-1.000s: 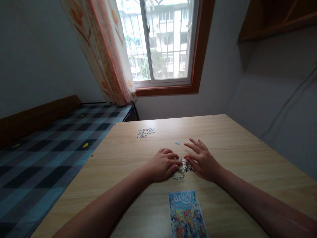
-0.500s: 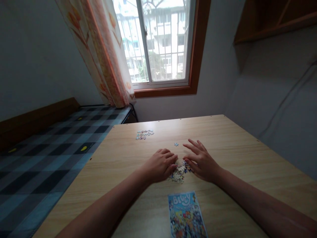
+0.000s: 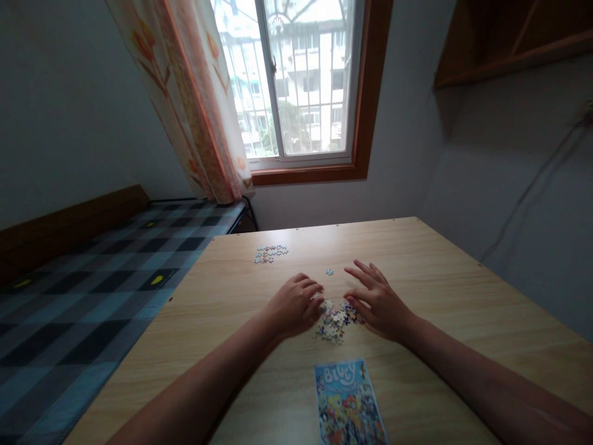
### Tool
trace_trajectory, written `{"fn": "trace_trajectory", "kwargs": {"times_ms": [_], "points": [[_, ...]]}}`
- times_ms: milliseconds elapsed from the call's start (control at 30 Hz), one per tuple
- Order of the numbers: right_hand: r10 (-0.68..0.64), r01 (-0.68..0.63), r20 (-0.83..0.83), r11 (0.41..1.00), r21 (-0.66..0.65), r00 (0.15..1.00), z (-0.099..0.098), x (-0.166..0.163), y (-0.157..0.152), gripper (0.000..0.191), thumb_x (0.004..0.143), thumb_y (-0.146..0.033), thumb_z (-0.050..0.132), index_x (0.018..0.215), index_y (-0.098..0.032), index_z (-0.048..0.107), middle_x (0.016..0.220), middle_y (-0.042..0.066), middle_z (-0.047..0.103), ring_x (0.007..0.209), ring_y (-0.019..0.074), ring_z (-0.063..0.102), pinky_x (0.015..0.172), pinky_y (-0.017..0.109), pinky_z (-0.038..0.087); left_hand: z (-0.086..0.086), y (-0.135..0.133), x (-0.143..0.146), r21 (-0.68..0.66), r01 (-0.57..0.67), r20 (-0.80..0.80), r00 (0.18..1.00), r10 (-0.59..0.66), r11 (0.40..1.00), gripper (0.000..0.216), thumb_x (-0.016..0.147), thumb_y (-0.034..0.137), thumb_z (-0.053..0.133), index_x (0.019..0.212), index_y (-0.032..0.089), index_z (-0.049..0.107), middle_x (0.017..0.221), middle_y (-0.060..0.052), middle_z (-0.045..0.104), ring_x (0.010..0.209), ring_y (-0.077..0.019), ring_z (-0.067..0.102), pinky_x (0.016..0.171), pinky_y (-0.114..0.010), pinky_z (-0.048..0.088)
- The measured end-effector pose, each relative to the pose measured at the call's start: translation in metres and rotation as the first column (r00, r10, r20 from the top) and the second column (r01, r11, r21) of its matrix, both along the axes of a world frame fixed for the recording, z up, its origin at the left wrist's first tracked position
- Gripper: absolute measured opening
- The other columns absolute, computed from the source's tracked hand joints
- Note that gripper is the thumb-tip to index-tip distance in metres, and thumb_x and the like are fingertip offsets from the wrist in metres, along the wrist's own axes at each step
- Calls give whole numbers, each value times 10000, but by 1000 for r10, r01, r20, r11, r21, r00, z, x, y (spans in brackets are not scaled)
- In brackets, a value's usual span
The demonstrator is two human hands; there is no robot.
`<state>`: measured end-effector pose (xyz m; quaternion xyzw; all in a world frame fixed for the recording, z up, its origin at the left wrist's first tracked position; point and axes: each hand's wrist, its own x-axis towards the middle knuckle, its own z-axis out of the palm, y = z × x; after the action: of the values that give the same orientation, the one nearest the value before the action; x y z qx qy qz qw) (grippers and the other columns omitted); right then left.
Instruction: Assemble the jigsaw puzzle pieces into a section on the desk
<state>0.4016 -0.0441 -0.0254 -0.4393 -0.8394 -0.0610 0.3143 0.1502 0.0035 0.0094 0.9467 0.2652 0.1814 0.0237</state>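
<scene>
A loose pile of jigsaw puzzle pieces lies on the wooden table between my hands, many with pale backs up. At the pile's upper left edge is my left hand, its fingers curled and thumb drawn close to the index finger. Whatever may be between those fingertips is too small to make out. My right hand is spread, its thumb and lower fingers by the dark blue pieces on the pile's right side. One single puzzle piece lies apart, beyond the pile.
Several puzzle pieces are laid out in rows near the table's far left. A colourful Bluey picture card or box lies nearest me on the table. A bed with checked cover stands left, a curtained window ahead.
My left hand has drawn slightly up and left off the pile, its fingers more curled, uncovering more pieces. My right hand has hardly moved.
</scene>
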Motion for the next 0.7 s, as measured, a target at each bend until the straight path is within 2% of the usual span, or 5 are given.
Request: {"fn": "trace_trajectory", "kwargs": {"times_ms": [200,267,400,533,700], "points": [[2,-2,3,1000,-13,1000,-1,3,0,215,959,-260,530,929,-242,742,1449,70,507,1451,296,318,1157,617,259,6,19,-15,216,-310,-80,940,333,926,285,971,260,435,889,133,676,899,-135,697,902,-253,588,891,-433,449],[4,-3,2,1000,-20,1000,0,3,0,217,960,-256,527,927,-240,740,1447,70,508,1452,292,316,1160,613,255,6,20,-17,242,-359,-126,910,396,901,277,952,249,456,823,132,671,847,-144,686,866,-260,585,865,-442,451],[11,-11,4,1000,-27,1000,0,2,-1,209,957,-253,530,935,-241,738,1451,67,505,1453,289,315,1165,605,253,1,14,-15,210,-328,-182,912,367,921,252,924,236,479,785,142,667,815,-142,684,820,-252,583,831,-440,462],[11,-11,6,1000,-28,1000,0,3,-1,217,962,-262,524,931,-241,737,1459,65,497,1455,294,311,1163,610,252,-5,10,-14,118,-241,-148,955,257,963,267,951,237,444,908,168,699,857,-102,712,837,-233,600,819,-407,487],[19,-19,-4,1000,-21,1000,-1,3,-1,204,958,-259,535,941,-242,738,1449,65,508,1453,288,315,1165,604,248,-11,21,-25,101,-322,-30,945,327,941,256,905,171,521,1071,195,714,1036,-74,734,971,-223,611,906,-394,504]]}}
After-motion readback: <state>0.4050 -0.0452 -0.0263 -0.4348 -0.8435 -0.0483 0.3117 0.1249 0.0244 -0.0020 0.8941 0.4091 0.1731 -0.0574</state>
